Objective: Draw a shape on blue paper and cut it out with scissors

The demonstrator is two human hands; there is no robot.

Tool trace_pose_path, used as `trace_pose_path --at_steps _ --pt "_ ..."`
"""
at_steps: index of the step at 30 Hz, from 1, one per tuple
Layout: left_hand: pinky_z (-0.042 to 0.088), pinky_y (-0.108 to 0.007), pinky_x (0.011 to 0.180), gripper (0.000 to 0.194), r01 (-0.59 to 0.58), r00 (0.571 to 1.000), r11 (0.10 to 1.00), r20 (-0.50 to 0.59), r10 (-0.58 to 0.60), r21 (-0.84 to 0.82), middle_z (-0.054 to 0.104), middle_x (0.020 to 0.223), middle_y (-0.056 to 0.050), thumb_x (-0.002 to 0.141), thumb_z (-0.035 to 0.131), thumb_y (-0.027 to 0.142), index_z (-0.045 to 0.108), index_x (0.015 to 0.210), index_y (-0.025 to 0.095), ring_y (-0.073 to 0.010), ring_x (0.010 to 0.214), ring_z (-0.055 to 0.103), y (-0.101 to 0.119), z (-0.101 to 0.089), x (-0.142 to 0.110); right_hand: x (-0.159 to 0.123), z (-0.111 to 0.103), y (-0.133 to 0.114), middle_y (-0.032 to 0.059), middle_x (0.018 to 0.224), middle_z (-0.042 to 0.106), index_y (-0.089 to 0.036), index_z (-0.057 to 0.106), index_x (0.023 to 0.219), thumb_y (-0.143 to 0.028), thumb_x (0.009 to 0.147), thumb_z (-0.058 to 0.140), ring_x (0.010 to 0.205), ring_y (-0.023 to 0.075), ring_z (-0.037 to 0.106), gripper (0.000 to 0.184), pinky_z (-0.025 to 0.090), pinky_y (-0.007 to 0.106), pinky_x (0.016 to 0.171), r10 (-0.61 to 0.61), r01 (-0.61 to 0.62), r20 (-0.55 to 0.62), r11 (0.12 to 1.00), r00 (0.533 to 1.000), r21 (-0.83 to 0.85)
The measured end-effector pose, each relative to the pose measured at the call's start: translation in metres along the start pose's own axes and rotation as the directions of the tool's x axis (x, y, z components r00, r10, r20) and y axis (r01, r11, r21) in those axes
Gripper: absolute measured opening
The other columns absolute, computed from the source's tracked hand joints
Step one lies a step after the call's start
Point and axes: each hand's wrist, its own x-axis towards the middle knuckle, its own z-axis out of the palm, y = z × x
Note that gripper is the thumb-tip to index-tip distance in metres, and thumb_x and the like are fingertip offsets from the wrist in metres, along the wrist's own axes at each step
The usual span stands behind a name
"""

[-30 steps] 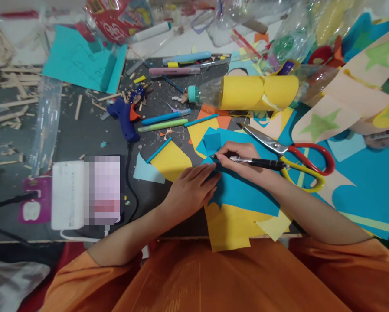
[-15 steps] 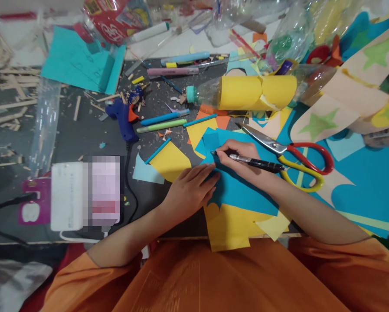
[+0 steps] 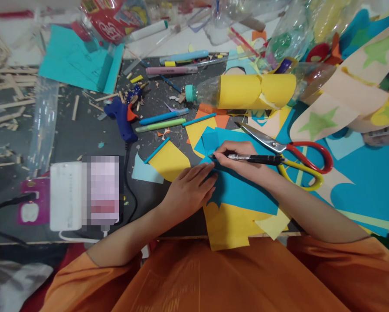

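Observation:
A black pen [image 3: 257, 159] is pinched in my right hand [image 3: 238, 157], its tip down at the upper left part of a blue paper sheet [image 3: 246, 190]. A small blue paper piece [image 3: 210, 139] lies at that corner of the sheet, just beyond the pen tip. My left hand [image 3: 191, 186] lies flat with fingers stretched out, the fingertips resting on the blue paper close to the pen tip. Yellow paper [image 3: 228, 227] sticks out from under the sheet toward me. Scissors [image 3: 288, 151] with red and yellow handles lie right of my right hand.
A plastic bottle [image 3: 256, 91] wrapped in yellow paper lies beyond my hands. Left of them are a blue glue gun [image 3: 121, 117], a white power bank [image 3: 66, 196] with cables and a yellow paper piece [image 3: 170, 161]. Markers [image 3: 163, 116] and wood scraps [image 3: 15, 104] are scattered about.
The pen tip has shifted slightly left and down on the blue paper, and the pen lies a little flatter. My left hand stays in place.

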Motion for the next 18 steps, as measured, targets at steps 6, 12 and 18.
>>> trace_pose_path --at_steps 6,12,18 --pt "0.055 -0.036 0.078 0.024 0.022 1.0 0.999 0.019 -0.022 -0.023 0.07 0.105 -0.011 0.095 0.046 0.024 0.066 0.106 0.015 -0.0219 0.093 0.066 -0.0013 -0.0003 -0.0012 0.0011 -0.0007 -0.0014 -0.0008 0.061 0.061 -0.018 0.061 0.065 -0.029 0.08 0.056 0.058 0.0112 0.052 0.019 0.039 0.023 0.055 0.03 -0.03 0.014 0.999 0.999 0.021" --pt "0.054 -0.034 0.075 0.023 0.009 1.0 1.0 -0.004 -0.009 -0.01 0.069 0.1 -0.009 0.094 0.047 0.023 0.066 0.105 0.016 -0.0209 0.088 0.064 -0.0032 0.0001 -0.0012 0.0017 -0.0026 -0.0022 -0.0004 0.06 0.059 -0.018 0.059 0.063 -0.03 0.078 0.056 0.057 0.0112 0.05 0.02 0.037 0.024 0.055 0.053 -0.053 0.026 0.998 0.998 0.019" --pt "0.054 -0.034 0.075 0.022 0.011 1.0 1.0 -0.018 -0.011 -0.002 0.069 0.1 -0.008 0.093 0.049 0.022 0.067 0.105 0.016 -0.0212 0.089 0.064 -0.0032 -0.0005 -0.0008 0.0012 -0.0037 -0.005 0.0002 0.06 0.059 -0.018 0.057 0.061 -0.031 0.075 0.055 0.058 0.0114 0.049 0.019 0.037 0.024 0.055 0.08 -0.082 0.059 0.996 0.995 0.032"
